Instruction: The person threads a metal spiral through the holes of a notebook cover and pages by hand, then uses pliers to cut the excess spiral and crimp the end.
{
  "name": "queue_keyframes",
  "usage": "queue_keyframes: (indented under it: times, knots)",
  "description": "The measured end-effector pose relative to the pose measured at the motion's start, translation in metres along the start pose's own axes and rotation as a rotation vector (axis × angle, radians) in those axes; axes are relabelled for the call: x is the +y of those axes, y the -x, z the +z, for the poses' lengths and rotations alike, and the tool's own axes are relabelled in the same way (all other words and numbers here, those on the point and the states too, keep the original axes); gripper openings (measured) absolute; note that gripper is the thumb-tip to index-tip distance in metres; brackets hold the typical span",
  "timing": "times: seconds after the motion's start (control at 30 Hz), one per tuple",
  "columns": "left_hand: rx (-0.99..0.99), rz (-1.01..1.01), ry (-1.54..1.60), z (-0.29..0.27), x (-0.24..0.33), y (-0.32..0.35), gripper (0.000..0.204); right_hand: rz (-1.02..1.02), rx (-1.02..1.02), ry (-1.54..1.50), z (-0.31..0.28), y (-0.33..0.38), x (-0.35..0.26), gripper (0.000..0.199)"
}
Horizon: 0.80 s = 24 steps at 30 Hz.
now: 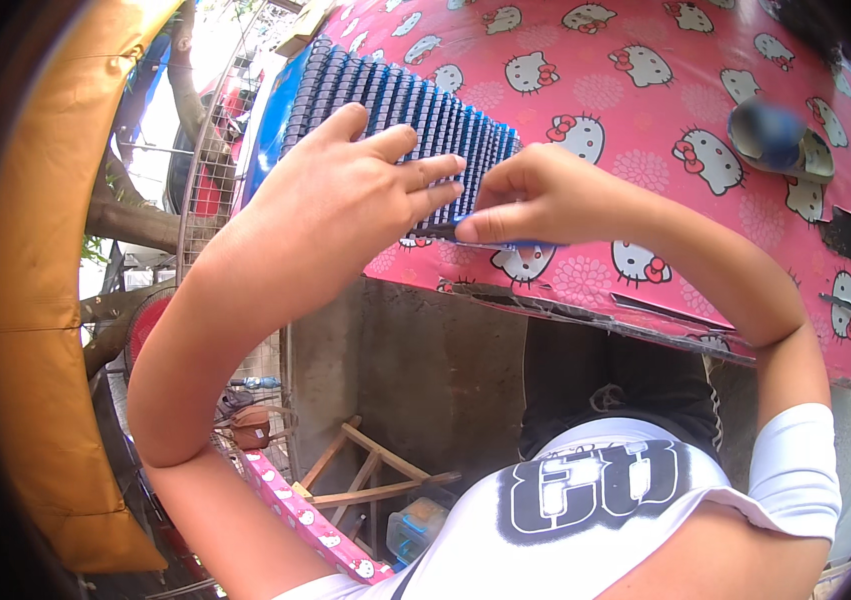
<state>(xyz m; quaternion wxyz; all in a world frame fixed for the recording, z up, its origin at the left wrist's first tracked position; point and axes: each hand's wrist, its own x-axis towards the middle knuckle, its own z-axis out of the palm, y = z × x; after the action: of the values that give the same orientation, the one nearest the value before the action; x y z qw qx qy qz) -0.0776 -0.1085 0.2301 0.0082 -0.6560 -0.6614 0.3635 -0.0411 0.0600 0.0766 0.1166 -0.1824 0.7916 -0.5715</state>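
**Item: blue ribbed strip, worked at the near edge of a patterned table**

Location. The blue ribbed strip [405, 105], a long band of close-set dark ridges, lies on the pink cartoon-cat table cover [645, 130]. Its long axis runs from the near table edge, by the hands, up and leftward to the far corner; the ridges cross that axis.

Left hand [345, 190]. Laid flat over the strip's near end, fingers straight and spread, pressing rather than gripping; nothing enclosed.

Right hand [520, 195]. Thumb and fingers pinched together on the strip's blue near edge, just beside the left fingertips.

Step in hand, as judged. Work on the strip's near end, one hand steadying, the other pinching at an edge piece. What the pinch does there cannot be told. The next move likely calls for the flat hand to keep its pressure.

Nearby. A blue-grey sandal [780, 140] lies well apart on the cover, right. A tear [585, 305] runs along the cover's front edge. A wooden frame [370, 470] stands below.
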Motion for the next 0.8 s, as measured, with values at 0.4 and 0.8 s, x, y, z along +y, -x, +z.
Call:
queue_keyframes:
  times: [0.4, 0.8]
  knots:
    - [-0.143, -0.040, -0.002, -0.005, 0.003, -0.006, 0.035, -0.153, 0.150, -0.032, 0.008, 0.004, 0.008, 0.036]
    - [-0.133, -0.029, -0.050, 0.006, 0.006, -0.012, 0.042, -0.658, 0.560, 0.524, 0.023, 0.007, 0.034, 0.039]
